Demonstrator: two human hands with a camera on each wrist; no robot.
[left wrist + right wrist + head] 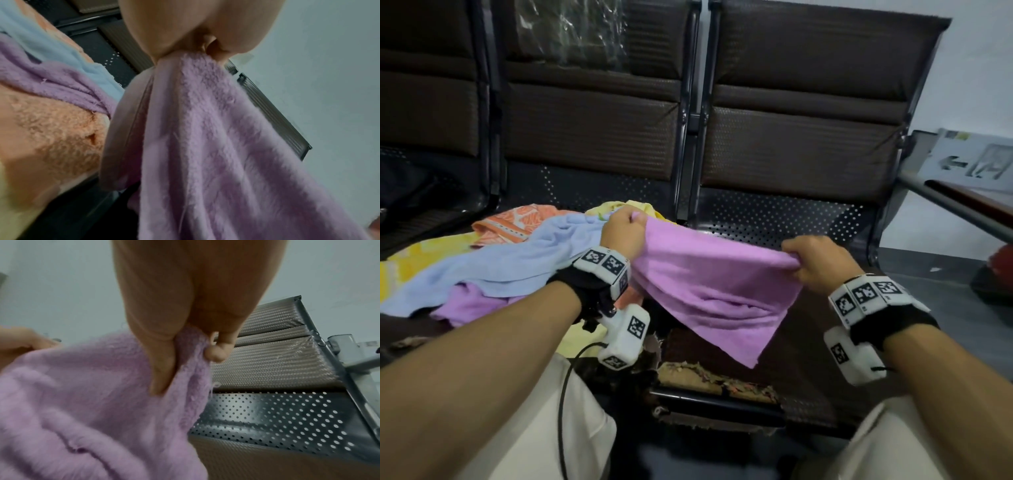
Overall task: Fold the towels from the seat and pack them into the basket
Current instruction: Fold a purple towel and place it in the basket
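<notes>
Both hands, left hand [624,229] and right hand [814,261], pinch a fluffy lilac towel [717,291] stretched above the dark perforated-metal bench [784,219]; crumpled blue, orange and yellow towels [493,253] pile on its left seat, pale wall behind.
</notes>
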